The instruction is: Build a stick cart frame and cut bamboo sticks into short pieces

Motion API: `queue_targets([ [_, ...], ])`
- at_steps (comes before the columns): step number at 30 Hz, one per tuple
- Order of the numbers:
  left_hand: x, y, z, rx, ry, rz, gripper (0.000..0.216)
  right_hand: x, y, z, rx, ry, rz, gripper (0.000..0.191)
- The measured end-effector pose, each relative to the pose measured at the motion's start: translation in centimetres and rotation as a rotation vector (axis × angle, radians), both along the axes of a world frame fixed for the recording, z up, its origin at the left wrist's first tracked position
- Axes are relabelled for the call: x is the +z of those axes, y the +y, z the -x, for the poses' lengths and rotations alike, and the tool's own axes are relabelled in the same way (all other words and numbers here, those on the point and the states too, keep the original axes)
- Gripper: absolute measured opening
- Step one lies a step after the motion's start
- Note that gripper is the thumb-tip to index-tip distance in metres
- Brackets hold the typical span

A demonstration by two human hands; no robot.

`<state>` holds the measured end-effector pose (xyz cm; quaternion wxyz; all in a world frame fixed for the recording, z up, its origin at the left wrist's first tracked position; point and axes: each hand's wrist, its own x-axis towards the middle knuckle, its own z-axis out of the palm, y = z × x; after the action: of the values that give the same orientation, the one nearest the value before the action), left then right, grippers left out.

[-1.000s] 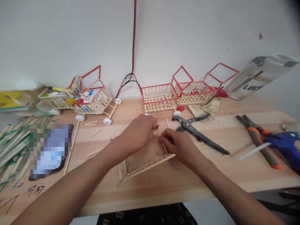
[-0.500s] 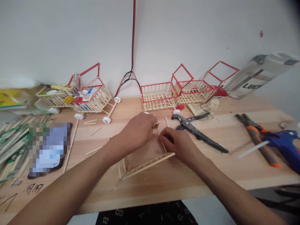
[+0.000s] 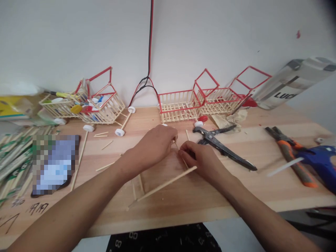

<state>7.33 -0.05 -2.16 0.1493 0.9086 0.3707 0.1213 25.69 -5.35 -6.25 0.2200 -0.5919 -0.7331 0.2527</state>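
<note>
A small frame of thin wooden sticks (image 3: 165,183) stands on the wooden table (image 3: 183,203) in front of me. My left hand (image 3: 154,145) is closed over the frame's far corner, fingers pinched on a stick end. Just to its right, my right hand (image 3: 201,159) is closed too, pinching a thin stick that runs along the frame's right side. The two hands nearly touch at the fingertips. What lies under the palms is hidden.
Black scissors (image 3: 223,148) lie right of my hands. Orange-handled pliers (image 3: 291,154) and a blue glue gun (image 3: 319,161) sit at far right. Red-and-wood stick baskets (image 3: 183,105) line the wall; another holds bottle caps (image 3: 89,105). Loose sticks (image 3: 13,164) pile up left.
The stick frame has tipped, so its near side now shows as a single edge instead of a ladder face. Both hands stay pinched at its far corner.
</note>
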Motion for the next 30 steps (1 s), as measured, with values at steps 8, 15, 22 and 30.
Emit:
queue_targets([
  [8,-0.32,0.39,-0.06,-0.037,0.022,-0.006,0.023,-0.24,0.02,-0.13,0.008,-0.008,-0.010,0.012],
  [15,-0.46,0.28,-0.12,-0.044,0.016,-0.021,0.024,-0.15,-0.07,-0.03,0.001,-0.014,-0.004,0.012],
  [22,-0.24,0.24,-0.22,-0.034,0.023,-0.015,0.024,-0.05,0.02,0.03,0.008,-0.012,0.002,0.012],
  [30,-0.39,0.36,-0.17,-0.075,0.015,-0.052,0.020,-0.09,-0.11,-0.02,0.019,-0.008,-0.005,0.011],
])
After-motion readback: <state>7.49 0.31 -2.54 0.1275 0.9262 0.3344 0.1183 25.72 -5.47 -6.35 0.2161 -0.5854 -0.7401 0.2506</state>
